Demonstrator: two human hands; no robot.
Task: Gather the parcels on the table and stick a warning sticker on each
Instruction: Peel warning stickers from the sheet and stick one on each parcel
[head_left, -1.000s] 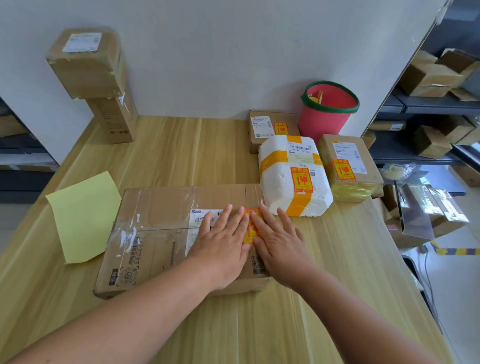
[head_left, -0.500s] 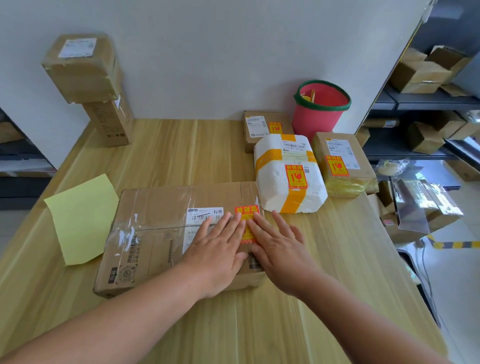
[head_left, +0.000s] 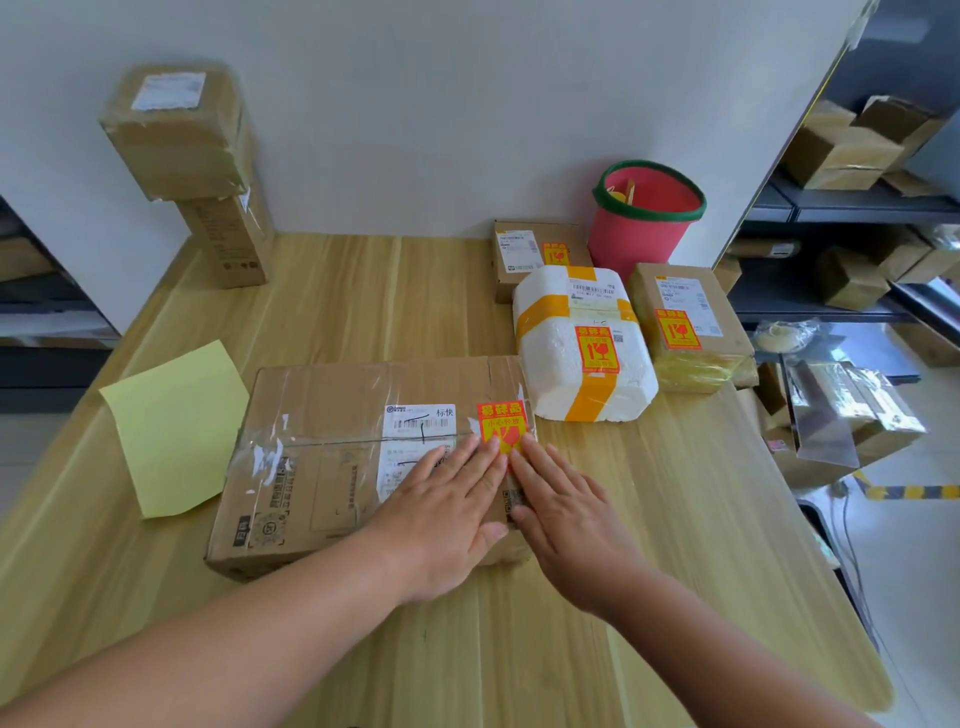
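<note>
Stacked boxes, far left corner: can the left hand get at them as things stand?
Probably yes: nothing stands on the table between the left hand and the stacked boxes, though it looks a long stretch.

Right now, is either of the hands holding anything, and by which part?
Nothing is held. The left hand and right hand lie flat on the big cardboard box, fingers touching its warning sticker.

Large taped cardboard parcel (head_left: 332, 415): lies flat toward the front edge of the desk (head_left: 363, 296), bears a red-and-yellow warning sticker (head_left: 501, 421) at its far right corner. Foam parcel (head_left: 582, 364), small brown parcel (head_left: 519, 252) and yellow-wrapped parcel (head_left: 685, 306): stickered, clustered near the far right corner. Squat box (head_left: 176, 135) atop tall box (head_left: 228, 244), far left corner.
</note>
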